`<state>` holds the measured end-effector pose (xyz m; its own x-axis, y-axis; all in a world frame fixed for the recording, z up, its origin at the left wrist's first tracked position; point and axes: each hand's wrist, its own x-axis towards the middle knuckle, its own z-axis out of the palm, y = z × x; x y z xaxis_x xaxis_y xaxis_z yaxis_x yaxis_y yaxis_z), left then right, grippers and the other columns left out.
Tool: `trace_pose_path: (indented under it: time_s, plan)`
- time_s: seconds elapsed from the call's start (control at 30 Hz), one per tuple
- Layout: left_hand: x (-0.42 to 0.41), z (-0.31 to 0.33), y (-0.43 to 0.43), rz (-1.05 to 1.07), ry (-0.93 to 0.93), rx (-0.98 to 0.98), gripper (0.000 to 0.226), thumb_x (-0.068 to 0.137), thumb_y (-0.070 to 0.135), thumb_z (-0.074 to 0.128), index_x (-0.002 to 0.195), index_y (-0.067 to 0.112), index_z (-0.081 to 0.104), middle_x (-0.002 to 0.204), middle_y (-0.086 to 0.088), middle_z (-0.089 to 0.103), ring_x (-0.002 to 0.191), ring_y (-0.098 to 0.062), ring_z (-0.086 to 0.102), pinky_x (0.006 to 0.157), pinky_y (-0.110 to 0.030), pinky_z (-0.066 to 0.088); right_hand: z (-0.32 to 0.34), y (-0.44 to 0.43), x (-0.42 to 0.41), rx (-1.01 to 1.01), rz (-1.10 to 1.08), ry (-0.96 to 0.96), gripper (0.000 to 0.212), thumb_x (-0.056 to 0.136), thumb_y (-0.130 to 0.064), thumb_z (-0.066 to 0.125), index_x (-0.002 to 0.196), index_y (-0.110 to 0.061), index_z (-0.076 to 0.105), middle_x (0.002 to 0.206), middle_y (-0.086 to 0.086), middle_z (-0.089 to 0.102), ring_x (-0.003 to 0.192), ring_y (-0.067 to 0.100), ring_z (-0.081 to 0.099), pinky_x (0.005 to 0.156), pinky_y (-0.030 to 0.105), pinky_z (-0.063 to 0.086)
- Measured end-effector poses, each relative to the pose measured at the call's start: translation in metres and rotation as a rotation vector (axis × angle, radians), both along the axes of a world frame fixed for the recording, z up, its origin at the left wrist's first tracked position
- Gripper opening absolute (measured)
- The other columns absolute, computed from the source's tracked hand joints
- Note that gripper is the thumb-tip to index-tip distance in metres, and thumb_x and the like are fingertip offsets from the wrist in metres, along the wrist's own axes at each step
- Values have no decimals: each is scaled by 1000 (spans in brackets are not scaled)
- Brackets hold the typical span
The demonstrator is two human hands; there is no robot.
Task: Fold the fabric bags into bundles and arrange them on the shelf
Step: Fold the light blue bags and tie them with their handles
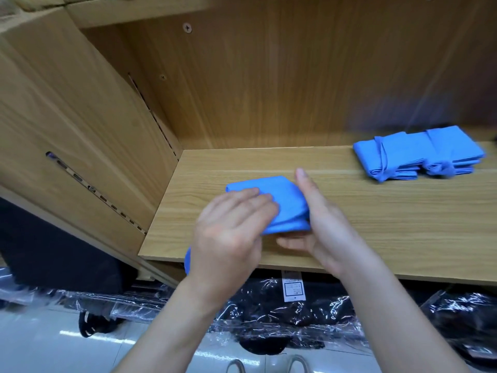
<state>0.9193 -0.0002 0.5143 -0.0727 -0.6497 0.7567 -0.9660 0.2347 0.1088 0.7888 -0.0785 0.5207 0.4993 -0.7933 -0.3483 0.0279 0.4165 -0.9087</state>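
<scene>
Your left hand [231,232] curls over the folded blue fabric bag [279,200]. Your right hand [322,224] clasps the bag's right end, thumb underneath. The bag lies near the front edge of the light wooden shelf [349,224]. Tied blue fabric bundles [416,157] sit at the shelf's far right, and black goods in clear plastic [269,313] lie below the shelf.

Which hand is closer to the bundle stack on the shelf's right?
Right. The right hand holds the blue bag on the side facing the bundle stack, not touching it; the left hand grips the bag's opposite side, farther off.
</scene>
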Motion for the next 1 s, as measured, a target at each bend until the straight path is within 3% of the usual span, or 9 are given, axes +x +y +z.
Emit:
trace_pose_path:
  time_s: [0.13, 0.23, 0.33, 0.43, 0.53, 0.6, 0.77, 0.87, 1.0]
  plan:
    - [-8, -21, 1, -98, 15, 81, 26, 86, -3, 55, 103, 13, 66, 110, -2, 71, 106, -28, 64, 89, -45, 50, -11, 5, 0, -101, -159, -138, 18, 95, -12, 59, 111, -15, 66, 103, 6, 72, 92, 16, 67, 85, 34, 53]
    - [-6, -22, 8, -165, 168, 425, 38, 80, 30, 69, 115, 18, 64, 129, 5, 61, 122, -18, 55, 99, -37, 45, -18, 0, -9, -310, -173, -7, 42, 90, -4, 65, 124, -26, 61, 117, -1, 69, 104, 6, 65, 93, 25, 50]
    - [-3, -4, 7, -88, 290, 430, 45, 84, 39, 61, 122, 16, 63, 130, 5, 58, 118, -13, 52, 104, -23, 36, -13, -7, -22, -447, -66, -41, 55, 82, 5, 71, 120, -35, 62, 123, -8, 67, 116, 5, 60, 101, 30, 47]
    - [9, 7, -4, 70, 483, 569, 56, 85, 46, 56, 135, 21, 52, 130, 6, 59, 119, -10, 52, 103, -29, 38, -5, -9, -25, -568, 41, -11, 57, 76, 7, 75, 115, -34, 68, 120, -11, 68, 115, 3, 60, 100, 29, 47]
    - [9, 9, -10, -107, 1040, 737, 35, 83, 19, 72, 116, 22, 63, 110, 5, 72, 105, -11, 66, 94, -35, 51, 2, -8, -24, -599, 12, -36, 54, 67, 3, 82, 107, -32, 71, 106, -12, 71, 99, 4, 64, 90, 26, 50]
    - [5, 7, -10, -100, 1175, 645, 28, 82, -1, 72, 104, 17, 65, 101, 2, 74, 96, -12, 70, 83, -28, 54, -1, -4, -19, -554, -91, -109, 55, 63, -5, 80, 108, -35, 68, 99, -6, 66, 87, 7, 62, 83, 27, 52]
    - [-4, -4, -13, -18, 1249, 540, 30, 78, -5, 75, 95, 18, 65, 92, 5, 75, 88, -12, 71, 78, -28, 56, -25, 9, -4, -460, -174, -11, 61, 71, -28, 71, 126, -45, 50, 124, -2, 59, 112, 18, 60, 100, 47, 48]
    - [-4, -4, -18, 44, 1072, 564, 28, 73, 18, 81, 94, 27, 66, 90, 11, 75, 88, -13, 71, 81, -40, 57, -28, 13, 1, -346, -250, -139, 62, 74, -31, 68, 130, -44, 44, 132, 1, 57, 119, 16, 57, 105, 44, 46]
    - [-9, -3, -21, 115, 939, 630, 26, 72, 26, 85, 83, 32, 62, 80, 15, 71, 77, -4, 67, 72, -31, 54, -31, 14, 6, -356, -318, -89, 43, 87, -40, 64, 127, -38, 47, 130, -5, 56, 119, 10, 54, 102, 32, 45]
